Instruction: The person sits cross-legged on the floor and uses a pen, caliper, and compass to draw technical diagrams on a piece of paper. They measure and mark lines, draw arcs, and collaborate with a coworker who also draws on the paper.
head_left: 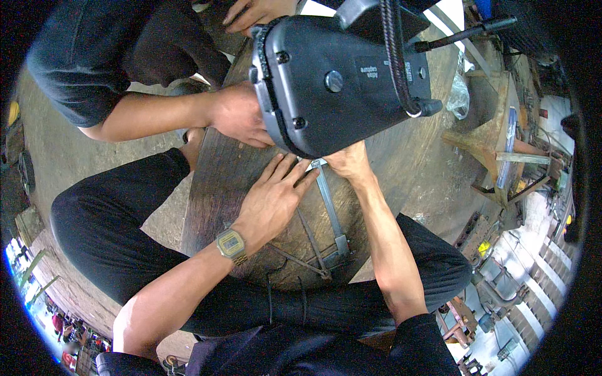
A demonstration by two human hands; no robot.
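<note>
My left hand [273, 199] lies palm down on a dark wooden surface [210, 194], fingers stretched out and a little apart. Its fingertips touch or nearly touch a small pale metal piece [318, 163]. Across from it, my right hand [351, 161] is bent inward at the piece's other end with fingers curled; a black head-worn device hides part of them, and what they grip cannot be made out. Between my forearms lies a long flat metal bar tool [329, 207] with a block at its near end. Beside it rests a thin two-legged metal tool [313, 244], its legs joined near me.
A co-worker leans in from the far side, the black device [342, 81] blocking the view beyond my hands. That person's hand [238, 116] is close to my left fingers; another hand [260, 14] shows farther back. A wooden stand [501, 141] and a clear plastic bag [459, 97] are at right.
</note>
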